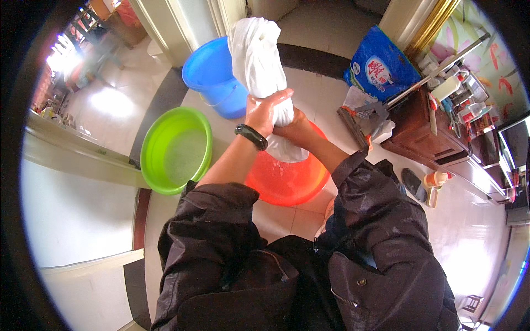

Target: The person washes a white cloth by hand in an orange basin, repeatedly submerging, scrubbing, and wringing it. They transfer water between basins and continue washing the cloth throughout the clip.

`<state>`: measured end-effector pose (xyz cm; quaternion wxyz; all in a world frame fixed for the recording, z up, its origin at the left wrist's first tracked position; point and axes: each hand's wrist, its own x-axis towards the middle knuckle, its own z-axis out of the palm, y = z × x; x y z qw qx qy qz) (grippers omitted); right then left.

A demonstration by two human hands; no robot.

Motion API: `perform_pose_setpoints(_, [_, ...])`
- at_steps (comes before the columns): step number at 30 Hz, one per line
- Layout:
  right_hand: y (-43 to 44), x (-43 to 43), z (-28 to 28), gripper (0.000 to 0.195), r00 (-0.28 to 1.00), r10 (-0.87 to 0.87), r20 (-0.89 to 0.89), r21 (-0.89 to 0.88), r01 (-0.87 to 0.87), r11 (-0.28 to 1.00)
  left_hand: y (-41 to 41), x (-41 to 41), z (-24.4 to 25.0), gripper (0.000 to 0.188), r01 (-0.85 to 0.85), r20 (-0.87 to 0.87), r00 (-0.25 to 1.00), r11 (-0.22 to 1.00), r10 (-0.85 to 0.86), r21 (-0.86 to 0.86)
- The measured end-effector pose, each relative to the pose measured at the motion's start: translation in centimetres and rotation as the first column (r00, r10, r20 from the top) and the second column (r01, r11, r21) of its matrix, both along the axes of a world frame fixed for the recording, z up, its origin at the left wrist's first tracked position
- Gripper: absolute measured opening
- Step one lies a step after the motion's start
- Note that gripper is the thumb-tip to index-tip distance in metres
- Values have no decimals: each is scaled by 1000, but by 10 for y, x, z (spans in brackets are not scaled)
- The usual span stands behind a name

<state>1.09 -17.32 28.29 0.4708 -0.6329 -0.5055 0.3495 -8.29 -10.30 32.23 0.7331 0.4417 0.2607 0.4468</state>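
A bunched white cloth (260, 58) is gripped in both hands above a red plastic basin (285, 182). My left hand (265, 108), with a dark bangle at the wrist, is closed round the cloth's middle. Close beside it, my right hand (295, 124) grips the same cloth, its fingers partly hidden behind the fabric. The cloth's lower end hangs over the basin, and water drips from it. A green basin (145, 165) holding cloudy water stands to the left. Behind the hands is a blue bucket (225, 99) with a wire handle, partly covered by the cloth.
A blue detergent bag (379, 66) stands at the back right. Near it are a squeegee-like floor tool (360, 124) and a wooden cabinet (430, 136) loaded with bottles. A dark slipper (413, 182) and an orange-and-white bottle (434, 179) lie on the tiled floor. Door frames border the left.
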Motion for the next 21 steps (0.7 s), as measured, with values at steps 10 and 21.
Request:
perform_pose_setpoints(10, [11, 3, 2, 53, 990, -131, 54, 44, 129, 991, 13, -2, 9, 74, 96, -210, 978, 919, -14, 381])
perform_pose_setpoints(21, [9, 13, 26, 86, 883, -61, 464, -12, 75, 997, 7, 1, -10, 39, 102, -180, 980, 987, -79, 121])
